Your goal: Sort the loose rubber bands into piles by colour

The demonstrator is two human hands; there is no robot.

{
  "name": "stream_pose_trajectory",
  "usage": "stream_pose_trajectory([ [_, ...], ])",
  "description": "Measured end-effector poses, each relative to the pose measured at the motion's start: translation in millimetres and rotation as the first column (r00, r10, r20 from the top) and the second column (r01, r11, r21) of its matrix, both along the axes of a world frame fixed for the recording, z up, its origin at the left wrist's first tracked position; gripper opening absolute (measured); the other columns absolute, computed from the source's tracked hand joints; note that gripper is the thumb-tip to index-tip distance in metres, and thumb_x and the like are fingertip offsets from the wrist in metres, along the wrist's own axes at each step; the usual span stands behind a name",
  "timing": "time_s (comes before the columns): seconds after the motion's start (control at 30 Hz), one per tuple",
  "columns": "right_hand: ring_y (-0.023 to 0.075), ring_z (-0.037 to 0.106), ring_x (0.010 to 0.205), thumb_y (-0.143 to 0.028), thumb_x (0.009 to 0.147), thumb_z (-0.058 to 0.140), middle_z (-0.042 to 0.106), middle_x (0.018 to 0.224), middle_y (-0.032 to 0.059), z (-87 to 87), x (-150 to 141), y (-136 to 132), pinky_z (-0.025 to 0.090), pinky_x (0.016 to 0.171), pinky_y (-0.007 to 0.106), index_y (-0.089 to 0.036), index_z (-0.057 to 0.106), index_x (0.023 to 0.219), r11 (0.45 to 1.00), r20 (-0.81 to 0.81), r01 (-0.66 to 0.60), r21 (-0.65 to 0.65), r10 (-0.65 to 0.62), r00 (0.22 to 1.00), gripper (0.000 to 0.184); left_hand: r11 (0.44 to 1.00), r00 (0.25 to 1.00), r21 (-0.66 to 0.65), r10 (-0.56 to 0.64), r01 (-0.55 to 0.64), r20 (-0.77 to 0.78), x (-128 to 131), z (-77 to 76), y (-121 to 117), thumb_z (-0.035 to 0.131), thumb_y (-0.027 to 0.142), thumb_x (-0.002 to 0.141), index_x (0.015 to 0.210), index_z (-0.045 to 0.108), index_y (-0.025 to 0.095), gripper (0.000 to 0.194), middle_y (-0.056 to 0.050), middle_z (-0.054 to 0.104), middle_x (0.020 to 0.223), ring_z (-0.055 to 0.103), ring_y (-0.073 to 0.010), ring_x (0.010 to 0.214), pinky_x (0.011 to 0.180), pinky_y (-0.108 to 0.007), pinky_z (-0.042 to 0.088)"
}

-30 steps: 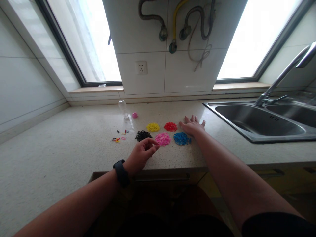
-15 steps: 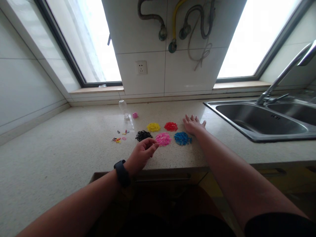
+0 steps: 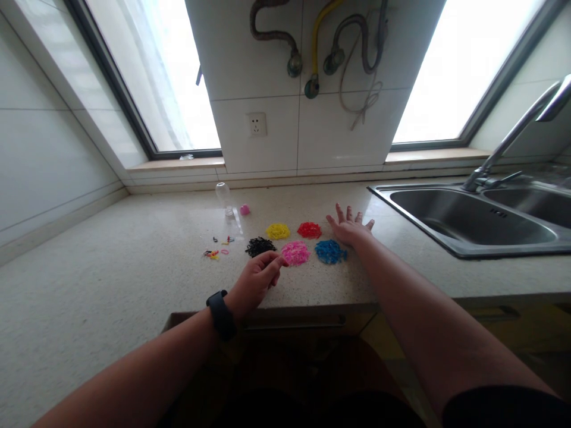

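Observation:
Five piles of what look like small rubber bands lie on the countertop (image 3: 147, 279): a black pile (image 3: 260, 245), a yellow pile (image 3: 278, 231), a red pile (image 3: 309, 230), a pink pile (image 3: 295, 253) and a blue pile (image 3: 330, 252). My left hand (image 3: 262, 273) is closed in a pinch at the pink pile's left edge, partly over the black pile. Whatever its fingertips may hold is too small to make out. Beyond the blue pile, my right hand (image 3: 350, 229) is open with fingers spread, and appears to rest on the countertop.
Loose mixed-colour bands (image 3: 211, 254) lie left of the piles. Behind them are a clear bottle (image 3: 223, 193) and a pink cap (image 3: 244, 209). A steel sink (image 3: 473, 217) with a faucet (image 3: 504, 134) is at the right. A tiled wall with a socket (image 3: 257, 124) stands behind.
My right hand's fingers have spread wider and the hand has shifted slightly. My left hand keeps its pinch in nearly the same place.

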State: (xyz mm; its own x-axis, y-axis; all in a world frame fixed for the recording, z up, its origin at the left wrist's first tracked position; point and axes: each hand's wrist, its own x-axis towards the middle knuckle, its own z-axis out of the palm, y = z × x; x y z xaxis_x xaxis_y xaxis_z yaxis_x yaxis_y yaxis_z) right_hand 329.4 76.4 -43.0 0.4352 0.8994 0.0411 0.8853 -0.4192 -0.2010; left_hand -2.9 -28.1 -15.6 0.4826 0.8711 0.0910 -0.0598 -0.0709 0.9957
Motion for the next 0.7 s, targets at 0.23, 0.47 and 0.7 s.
stream_pose_trajectory([
  [0.23, 0.0461, 0.003, 0.148, -0.073, 0.089, 0.011, 0.006, 0.167, 0.0051, -0.3, 1.1, 1.3, -0.001, 0.106, 0.077, -0.034, 0.017, 0.158, 0.997, 0.034, -0.027, -0.069, 0.029, 0.999, 0.079, 1.0, 1.0, -0.008, 0.005, -0.005, 0.0, 0.5, -2.8, 2.4, 0.061, 0.05, 0.087, 0.086, 0.059, 0.015, 0.035, 0.006, 0.044, 0.055, 0.032, -0.0058, 0.048, 0.046, -0.021, 0.023],
  [0.47, 0.0452, 0.003, 0.149, -0.071, 0.09, 0.012, 0.006, 0.167, 0.0057, -0.6, 3.4, 4.2, -0.001, 0.106, 0.078, -0.034, 0.014, 0.158, 0.995, 0.036, -0.039, -0.09, 0.043, 0.998, 0.077, 1.0, 1.0, -0.004, 0.0, 0.0, -0.005, -1.0, -3.0, 2.7, 0.062, 0.048, 0.088, 0.088, 0.059, 0.015, 0.034, 0.006, 0.045, 0.057, 0.033, -0.0058, 0.049, 0.046, -0.02, 0.024],
  [0.7, 0.0413, 0.002, 0.15, -0.069, 0.092, 0.013, 0.006, 0.167, 0.0092, -1.4, 8.2, 6.0, 0.001, 0.105, 0.079, -0.032, 0.012, 0.159, 0.992, 0.037, -0.089, -0.094, 0.093, 0.995, 0.076, 1.0, 1.0, 0.01, 0.01, -0.01, -0.005, -0.5, -3.5, 2.5, 0.065, 0.049, 0.087, 0.089, 0.06, 0.016, 0.033, 0.006, 0.045, 0.058, 0.034, -0.0063, 0.05, 0.048, -0.02, 0.026],
])
